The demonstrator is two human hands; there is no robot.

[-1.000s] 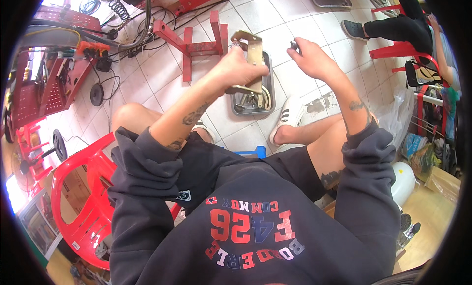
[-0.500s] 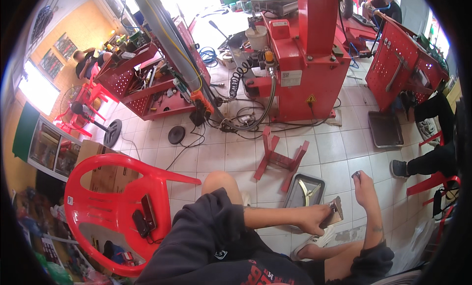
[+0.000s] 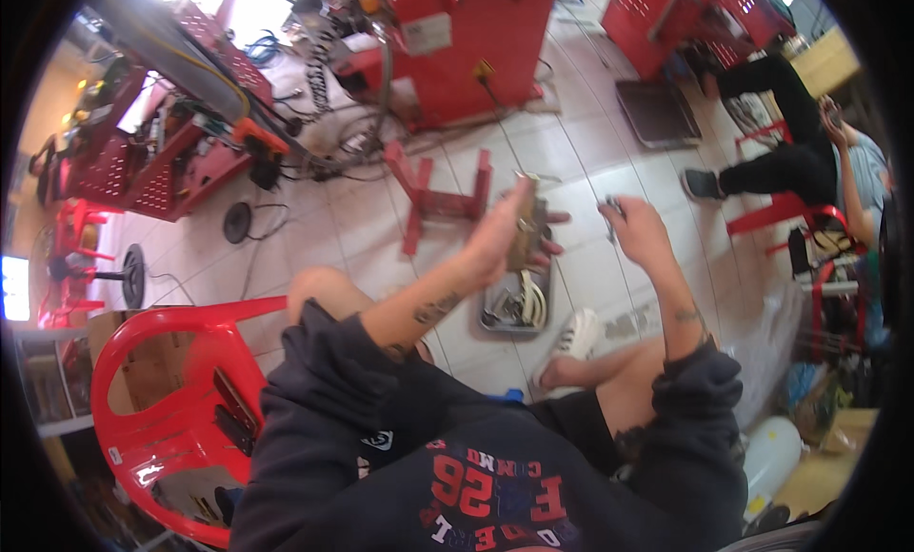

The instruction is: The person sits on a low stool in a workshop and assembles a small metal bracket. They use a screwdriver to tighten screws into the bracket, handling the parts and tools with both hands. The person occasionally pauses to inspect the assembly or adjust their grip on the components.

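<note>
over the tiled floor (image 3: 362, 238), out in front of your knees, your left hand (image 3: 500, 238) holds up a flat brownish metal part (image 3: 526, 233), the fingers (image 3: 554, 217) wrapped around its far side and the palm pressed against its near side, so the part stands nearly upright in your grip. your right hand (image 3: 636, 230) is raised just beside it, a little apart, with the fingers curled closed on a small dark metal tool (image 3: 609, 214) (too small and blurred to say what kind), its tip poking up and toward the part without touching it.

directly below both hands, on the floor between your legs, lies a shallow grey metal tray (image 3: 495, 321) with pale curved pieces and some dark bits in it. your white sneaker (image 3: 571, 338) rests right next to the tray's right edge, and your bare left knee (image 3: 319, 290) sits to its left.

beyond your hands a low red metal stand (image 3: 433, 195) sits on the tiles, and behind that a large red machine (image 3: 457, 47) with cables trailing from it. off to your left a red plastic chair (image 3: 162, 390) stands close beside you, and farther back a red tool cart (image 3: 143, 161) is crowded with gear. to your right another person (image 3: 790, 142) in dark trousers sits on a red stool (image 3: 781, 209), well apart from you. a dark flat mat (image 3: 657, 114) lies on the floor near that person's foot.
</note>
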